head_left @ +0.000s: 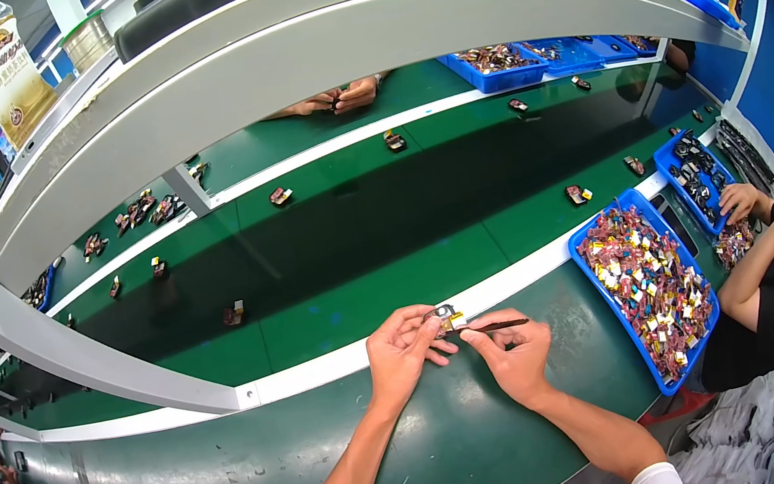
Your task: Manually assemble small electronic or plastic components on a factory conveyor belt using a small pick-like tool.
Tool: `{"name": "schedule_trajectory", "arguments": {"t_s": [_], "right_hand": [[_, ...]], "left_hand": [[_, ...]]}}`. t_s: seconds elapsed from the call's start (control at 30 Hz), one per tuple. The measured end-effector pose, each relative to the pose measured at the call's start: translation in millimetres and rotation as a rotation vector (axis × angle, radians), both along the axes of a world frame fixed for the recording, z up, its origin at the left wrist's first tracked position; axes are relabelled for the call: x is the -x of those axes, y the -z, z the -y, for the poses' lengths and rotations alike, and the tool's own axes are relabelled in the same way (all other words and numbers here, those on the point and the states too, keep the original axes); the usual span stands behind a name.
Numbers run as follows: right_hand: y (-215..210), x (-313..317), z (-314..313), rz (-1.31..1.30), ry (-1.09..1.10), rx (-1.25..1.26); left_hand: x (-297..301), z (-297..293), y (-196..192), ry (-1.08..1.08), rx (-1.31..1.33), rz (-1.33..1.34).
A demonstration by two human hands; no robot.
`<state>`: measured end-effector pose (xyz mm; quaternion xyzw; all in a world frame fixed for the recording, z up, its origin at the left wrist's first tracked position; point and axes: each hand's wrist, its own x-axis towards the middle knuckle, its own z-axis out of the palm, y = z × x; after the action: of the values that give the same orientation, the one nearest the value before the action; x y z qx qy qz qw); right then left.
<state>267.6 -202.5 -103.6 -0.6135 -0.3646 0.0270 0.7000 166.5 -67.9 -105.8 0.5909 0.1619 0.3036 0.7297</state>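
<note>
In front of me, above the near edge of the belt, my left hand [397,357] pinches a small electronic assembly [450,316] with dark, silvery and yellow parts. My right hand [515,358] is closed round a thin dark pointed tool [505,325], perhaps tweezers. Its fingertips are close against the assembly, and the tool's other end points to the right. The fingers hide part of the assembly and the tool's working tip.
Similar small assemblies [281,196] lie spaced along the green conveyor belt [364,286]. To my right a blue tray [646,368] is heaped with wired parts. Beyond it a co-worker's arm [764,258] reaches by another blue tray [664,160]. A grey metal frame [101,353] crosses overhead and left.
</note>
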Motion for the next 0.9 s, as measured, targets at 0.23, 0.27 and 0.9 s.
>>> {"name": "schedule_trajectory", "arguments": {"t_s": [0.23, 0.27, 0.9], "right_hand": [[5.7, -1.3, -0.7, -0.003, 0.006, -0.009], [6.0, -1.4, -0.5, -0.003, 0.006, -0.009], [1.8, -6.1, 1.1, -0.029, -0.043, 0.030]], "left_hand": [[0.7, -0.1, -0.1, 0.000, 0.005, 0.011], [0.8, -0.1, -0.1, 0.001, 0.004, 0.010], [0.9, -1.0, 1.3, -0.013, -0.007, 0.005]]}}
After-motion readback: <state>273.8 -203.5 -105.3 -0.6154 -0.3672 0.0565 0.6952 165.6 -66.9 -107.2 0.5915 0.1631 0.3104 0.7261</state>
